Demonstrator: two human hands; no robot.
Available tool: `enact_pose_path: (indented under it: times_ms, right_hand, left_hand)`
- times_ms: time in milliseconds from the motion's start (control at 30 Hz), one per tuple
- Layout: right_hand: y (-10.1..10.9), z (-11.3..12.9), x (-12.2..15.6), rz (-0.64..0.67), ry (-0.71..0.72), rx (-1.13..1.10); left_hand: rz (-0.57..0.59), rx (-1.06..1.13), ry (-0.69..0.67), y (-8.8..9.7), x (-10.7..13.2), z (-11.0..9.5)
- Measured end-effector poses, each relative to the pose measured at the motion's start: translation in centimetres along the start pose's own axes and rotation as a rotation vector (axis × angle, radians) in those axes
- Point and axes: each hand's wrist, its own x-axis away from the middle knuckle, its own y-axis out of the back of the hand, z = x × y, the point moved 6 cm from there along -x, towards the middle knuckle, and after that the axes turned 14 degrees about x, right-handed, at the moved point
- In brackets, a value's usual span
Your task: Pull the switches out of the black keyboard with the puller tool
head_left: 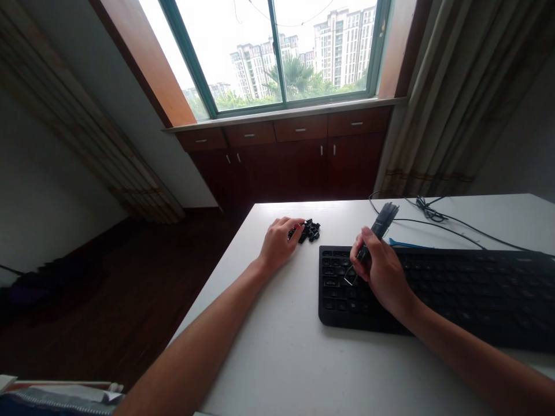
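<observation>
Window light comes in over dark red wooden cabinets and leaves your white, smooth tabletop usable but the keyboard dim. Black full-size plastic keyboard lies flat under your right hand; left-end positions look like capless frames, too dark to count.

Right grip: clenched mid-body on a black brush-like tool with a bent wire end. Bristles point up and away, wire end down over the left-end keys; holding it mid-body probably gives control of the wire.

Left hand: fingertips at the pile of small black plastic keycaps, off the keyboard's far-left corner. Likely heaped there for easy left-hand reach. Can't tell if that grip has a cap pinched.

Black coiled cable sits behind, clear of both hands. Thin blue strip lies along the far edge; identity unclear.
</observation>
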Motion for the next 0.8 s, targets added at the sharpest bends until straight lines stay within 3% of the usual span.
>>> enact_pose_path:
  times_ms: [100,233,367,467,633,800]
  right_hand:
    - [0.0,0.0,-0.1,-0.010,0.025,0.014]
    - [0.4,0.6,0.3,-0.016,0.064,0.081]
    - [0.7,1.7,0.8,0.066,0.174,0.207]
    - [1.0,1.4,0.8,0.081,0.182,0.234]
    - [1.0,0.4,0.4,0.076,0.122,0.249]
    - [0.5,0.6,0.6,0.141,0.167,0.297]
  left_hand:
    - [-0.026,0.013,-0.050,0.4,0.3,-1.2]
    - [-0.018,0.095,-0.201,0.5,1.3,-4.5]
    - [0.163,0.154,-0.396,-0.7,2.8,-8.7]
    - [0.323,0.143,-0.521,-1.9,3.8,-10.9]
    - [0.450,0.188,-0.597,-2.6,4.3,-11.8]
    - [0.489,0.212,-0.584,-2.5,4.2,-11.7]
